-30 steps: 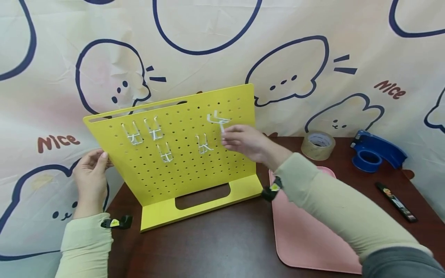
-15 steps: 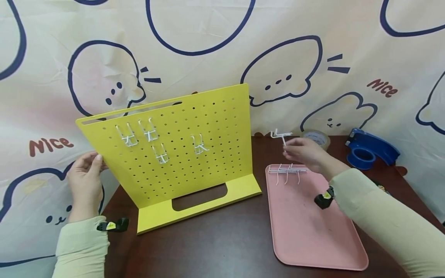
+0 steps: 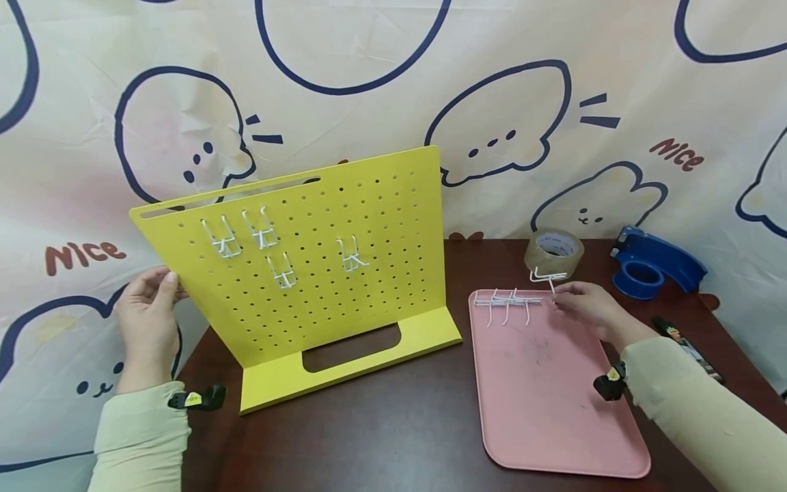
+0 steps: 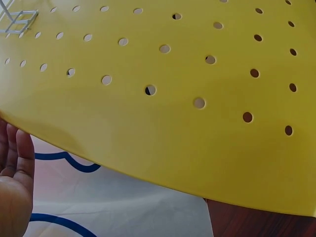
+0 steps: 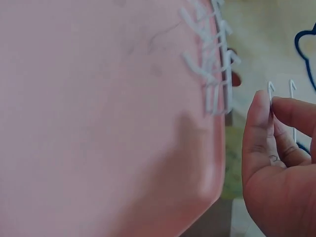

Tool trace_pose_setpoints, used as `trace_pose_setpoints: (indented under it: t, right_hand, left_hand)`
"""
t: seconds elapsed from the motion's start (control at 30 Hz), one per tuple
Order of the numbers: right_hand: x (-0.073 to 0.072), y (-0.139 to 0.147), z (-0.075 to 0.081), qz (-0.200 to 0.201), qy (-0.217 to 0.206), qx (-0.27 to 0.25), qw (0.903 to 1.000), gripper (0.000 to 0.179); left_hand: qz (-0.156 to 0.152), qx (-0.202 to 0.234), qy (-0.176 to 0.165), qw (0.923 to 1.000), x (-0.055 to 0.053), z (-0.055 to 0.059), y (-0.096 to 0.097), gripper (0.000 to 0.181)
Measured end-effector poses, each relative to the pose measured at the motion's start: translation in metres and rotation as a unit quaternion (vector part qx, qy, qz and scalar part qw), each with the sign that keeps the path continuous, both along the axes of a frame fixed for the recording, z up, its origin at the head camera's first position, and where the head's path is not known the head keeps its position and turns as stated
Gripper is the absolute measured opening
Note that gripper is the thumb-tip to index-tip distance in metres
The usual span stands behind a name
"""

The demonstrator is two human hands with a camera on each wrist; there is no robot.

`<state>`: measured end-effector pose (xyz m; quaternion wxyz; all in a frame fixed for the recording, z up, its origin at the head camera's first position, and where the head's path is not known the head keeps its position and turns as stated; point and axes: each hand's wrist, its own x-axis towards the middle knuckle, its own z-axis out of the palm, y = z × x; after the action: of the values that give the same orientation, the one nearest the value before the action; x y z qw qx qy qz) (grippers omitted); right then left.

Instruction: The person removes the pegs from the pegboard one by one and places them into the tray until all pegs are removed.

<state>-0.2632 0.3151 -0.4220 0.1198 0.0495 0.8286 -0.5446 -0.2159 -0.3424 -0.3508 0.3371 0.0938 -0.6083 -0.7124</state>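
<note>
A yellow pegboard [image 3: 344, 301] stands tilted on its flat foot. My left hand [image 3: 147, 311] pinches its left edge, thumb in front; the left wrist view shows fingers [image 4: 23, 153] at that edge. Several white wire hooks hang on the board, one hook [image 3: 224, 247] at upper left and a lone hook [image 3: 352, 262] right of the middle. Between thumb and fingers, my right hand [image 3: 587, 307] pinches another white wire hook [image 3: 547, 276] over the far right corner of a pink tray [image 3: 553, 410]. More loose hooks [image 3: 507, 301] lie along the tray's far rim.
Behind the tray stands a roll of clear tape [image 3: 553, 254]. Farther right are a blue tape dispenser [image 3: 664, 263] and a dark marker-like stick [image 3: 691, 348], partly covered by my right arm. A patterned cloth [image 3: 369, 41] backs the dark brown table [image 3: 381, 437].
From in front of the board's right side, my right hand has moved right and down with its hook to the tray's far corner. My left hand keeps its grip on the board's edge.
</note>
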Motion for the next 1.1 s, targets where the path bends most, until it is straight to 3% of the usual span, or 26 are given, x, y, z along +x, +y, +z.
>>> trace_pose_setpoints:
  t: [0.1,0.3,0.4,1.1]
  right_hand:
    - [0.002,0.005,-0.007,-0.007,-0.009,-0.005,0.9999,0.043]
    - [0.004,0.005,-0.015,-0.026,-0.046,-0.092,0.9943,0.034]
    - [0.005,0.005,-0.016,-0.032,-0.057,-0.108,0.9920,0.030]
    - [0.003,0.001,-0.017,-0.045,-0.106,-0.106,0.9877,0.022]
  left_hand:
    - [0.001,0.005,-0.005,1.0000,0.000,0.000,0.000,0.012]
    - [0.003,0.002,-0.008,1.0000,0.000,-0.001,0.002,0.012]
    - [0.004,0.002,-0.007,1.0000,0.000,-0.001,0.002,0.012]
    - [0.001,0.003,-0.003,1.0000,0.000,0.001,0.000,0.011]
